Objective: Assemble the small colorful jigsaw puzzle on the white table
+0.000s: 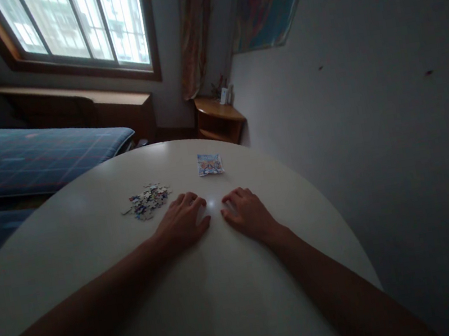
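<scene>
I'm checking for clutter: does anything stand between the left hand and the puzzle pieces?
Nothing visible does: the puzzle pieces lie beside the left hand, with only a little white tabletop showing between.

puzzle pieces (147, 201) individually indistinct, window (93, 27) top-cropped

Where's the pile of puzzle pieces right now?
In the head view, the puzzle pieces lie heaped on the white table, left of centre, just past the left hand and left of the small printed square.
</scene>
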Demonstrator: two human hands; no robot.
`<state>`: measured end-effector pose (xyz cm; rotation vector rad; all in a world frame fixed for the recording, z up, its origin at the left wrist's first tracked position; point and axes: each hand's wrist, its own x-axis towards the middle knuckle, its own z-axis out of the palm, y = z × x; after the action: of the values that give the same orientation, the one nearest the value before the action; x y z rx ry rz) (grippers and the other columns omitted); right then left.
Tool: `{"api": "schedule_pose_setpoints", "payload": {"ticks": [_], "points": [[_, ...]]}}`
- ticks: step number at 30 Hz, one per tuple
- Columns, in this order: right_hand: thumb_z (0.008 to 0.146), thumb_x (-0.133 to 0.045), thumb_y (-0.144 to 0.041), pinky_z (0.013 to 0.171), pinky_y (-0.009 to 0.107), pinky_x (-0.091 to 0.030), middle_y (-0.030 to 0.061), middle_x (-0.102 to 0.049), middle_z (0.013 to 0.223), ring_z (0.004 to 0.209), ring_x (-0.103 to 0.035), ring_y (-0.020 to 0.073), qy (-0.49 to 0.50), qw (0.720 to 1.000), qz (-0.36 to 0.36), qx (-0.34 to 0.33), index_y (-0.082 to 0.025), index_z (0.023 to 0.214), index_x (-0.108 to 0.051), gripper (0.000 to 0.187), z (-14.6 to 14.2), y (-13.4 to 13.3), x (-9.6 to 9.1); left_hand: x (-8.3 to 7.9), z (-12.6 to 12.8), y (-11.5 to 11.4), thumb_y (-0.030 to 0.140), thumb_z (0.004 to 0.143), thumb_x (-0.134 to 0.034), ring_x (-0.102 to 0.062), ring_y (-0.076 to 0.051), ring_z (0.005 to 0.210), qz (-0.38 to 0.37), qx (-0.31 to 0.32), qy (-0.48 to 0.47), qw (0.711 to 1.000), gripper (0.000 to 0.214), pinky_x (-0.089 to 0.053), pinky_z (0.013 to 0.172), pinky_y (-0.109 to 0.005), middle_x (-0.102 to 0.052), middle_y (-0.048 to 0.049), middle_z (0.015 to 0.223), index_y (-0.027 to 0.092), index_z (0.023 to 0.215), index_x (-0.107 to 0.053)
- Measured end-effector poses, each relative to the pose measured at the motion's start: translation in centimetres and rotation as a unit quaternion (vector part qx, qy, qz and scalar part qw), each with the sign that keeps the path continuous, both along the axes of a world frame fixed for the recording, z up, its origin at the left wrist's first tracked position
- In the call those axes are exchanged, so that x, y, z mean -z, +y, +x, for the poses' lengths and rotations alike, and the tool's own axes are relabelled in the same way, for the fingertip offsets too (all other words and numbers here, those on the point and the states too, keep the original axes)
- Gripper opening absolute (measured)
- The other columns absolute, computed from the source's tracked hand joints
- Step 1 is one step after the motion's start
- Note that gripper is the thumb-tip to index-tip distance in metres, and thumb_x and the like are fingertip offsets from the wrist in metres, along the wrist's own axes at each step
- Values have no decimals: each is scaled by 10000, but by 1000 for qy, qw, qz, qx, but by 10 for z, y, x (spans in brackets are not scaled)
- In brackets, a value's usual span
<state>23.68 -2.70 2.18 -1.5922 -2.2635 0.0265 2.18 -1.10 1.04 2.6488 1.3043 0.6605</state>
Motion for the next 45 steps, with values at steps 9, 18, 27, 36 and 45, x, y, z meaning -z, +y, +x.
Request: {"api": "schedule_pose_setpoints", "payload": {"ticks": [9,18,27,36,45], "points": [[905,-592,-356,974,376,-418,101,-628,1132,1082,-539,240,-6,1000,-9,0,-187,1113,-649,274,1,0,2,2,-2,2,312,898,-551,-533,-288,1161,-3,23,-14,1000,293,-425,1047,-453,-580,-128,1227,188,1160,-592],[907,-596,-358,978,378,-418,102,-633,1124,1074,-543,241,3,1000,-9,-1,-187,1111,-655,273,1,-1,-1,2,-2,1,337,896,-552,-556,-288,1145,-3,8,-8,1000,293,-440,1032,-453,-602,-111,1227,204,1148,-617],[908,-593,-342,987,371,-411,99,-634,1131,1065,-546,229,6,1000,-13,-12,-182,1116,-659,271,7,-4,-1,-3,-33,24,420,880,-547,-291,-402,1416,92,-230,14,969,526,-178,1171,-588,-376,-140,1524,183,1350,-536],[909,-607,-330,984,360,-408,100,-630,1143,1075,-543,220,15,1000,-23,-10,-178,1129,-659,273,7,-9,-7,-2,-50,42,640,892,-420,-357,-485,1371,-45,-340,68,937,753,-305,1060,-657,-351,-215,1546,193,1498,-398],[900,-619,-319,989,366,-409,104,-637,1133,1077,-542,230,21,1000,-15,-10,-170,1120,-670,271,9,-7,-4,2,-50,47,464,984,-333,-296,-365,1453,-70,-233,97,965,547,-242,1140,-606,-375,-88,1571,225,1455,-476]]}}
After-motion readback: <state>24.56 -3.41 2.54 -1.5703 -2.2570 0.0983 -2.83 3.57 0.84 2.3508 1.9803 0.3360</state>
